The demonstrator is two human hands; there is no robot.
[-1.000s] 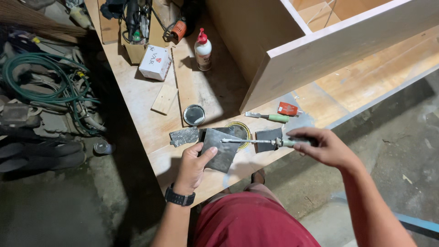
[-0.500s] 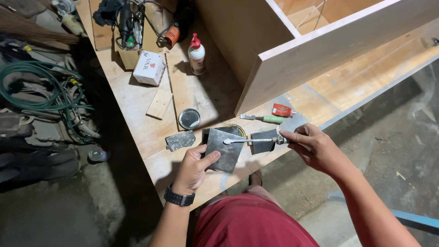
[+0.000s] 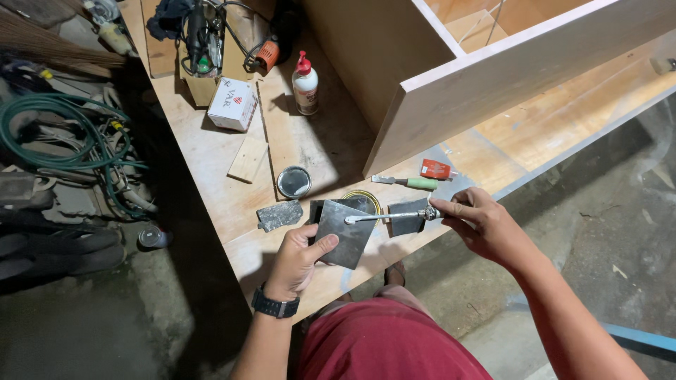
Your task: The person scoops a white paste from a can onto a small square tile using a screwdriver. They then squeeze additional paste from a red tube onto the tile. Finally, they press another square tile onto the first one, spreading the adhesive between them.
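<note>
Left hand (image 3: 299,260) clamped on the lower edge of a flat grey rectangular metal sheet (image 3: 345,232), thumb on top, fingers underneath; sheet held tilted just above the front edge of the plywood workbench (image 3: 211,162). Right hand (image 3: 482,226) pinched shut around the handle end of a thin grey metal spatula (image 3: 387,217), which lies roughly level, tip touching the sheet's upper right area. Sheet sits directly over an open round tin with a yellow rim (image 3: 366,201), partly covering it. Just left of it: a rough grey putty-crusted scrap (image 3: 280,214). Right of it, under the spatula shaft: a small dark grey square plate (image 3: 407,217). Behind the tin: a round silver tin lid (image 3: 293,181) lying flat, and a scraper with a green handle (image 3: 407,183) beside a small red-orange packet (image 3: 435,169). Farther back: a white squeeze bottle with a red cap (image 3: 305,83) standing upright, a white cardboard box (image 3: 231,104), a small pale wood offcut (image 3: 248,160), an orange-and-black power tool with cables (image 3: 211,35). A large unfinished pale wooden cabinet (image 3: 493,77) fills the bench's right side. Floor, left: coiled green hose (image 3: 56,134). Black wristwatch (image 3: 274,305) on the left wrist.
</note>
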